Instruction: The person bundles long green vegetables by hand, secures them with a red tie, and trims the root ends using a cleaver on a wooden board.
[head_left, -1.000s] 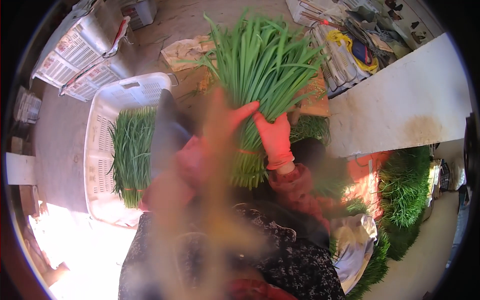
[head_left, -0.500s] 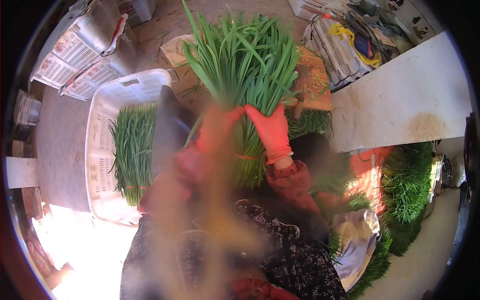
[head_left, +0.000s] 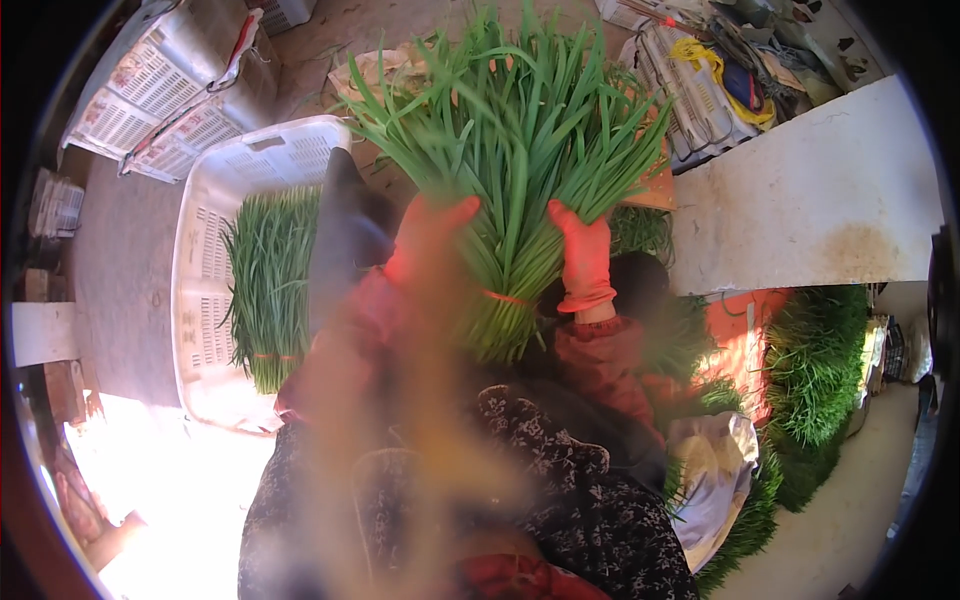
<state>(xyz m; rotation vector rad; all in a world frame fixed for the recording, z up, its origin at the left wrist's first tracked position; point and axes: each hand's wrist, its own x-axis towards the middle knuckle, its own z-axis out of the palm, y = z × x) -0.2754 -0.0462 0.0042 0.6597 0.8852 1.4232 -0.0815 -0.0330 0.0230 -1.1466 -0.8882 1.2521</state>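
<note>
At six o'clock I saw dark patterned cloth (head_left: 570, 470). Toward twelve, my left hand (head_left: 425, 240), partly blurred, and right hand (head_left: 587, 258) had fingers clamped on a green leaf bundle (head_left: 520, 160), tips toward twelve. A white crate (head_left: 199, 262) stood at nine; stacked crates (head_left: 178, 92) stood beyond, at ten.

Sun totally blows out the floor (head_left: 185, 500) just below the white crate (head_left: 203, 330). Far right of the crate, a bright patch hits the red sheet (head_left: 738, 340). Some tan smear (head_left: 435, 450) right of the crate is way out of focus, hazing part of the left hand (head_left: 422, 240). Fisheye bends straight edges near the black rim.
</note>
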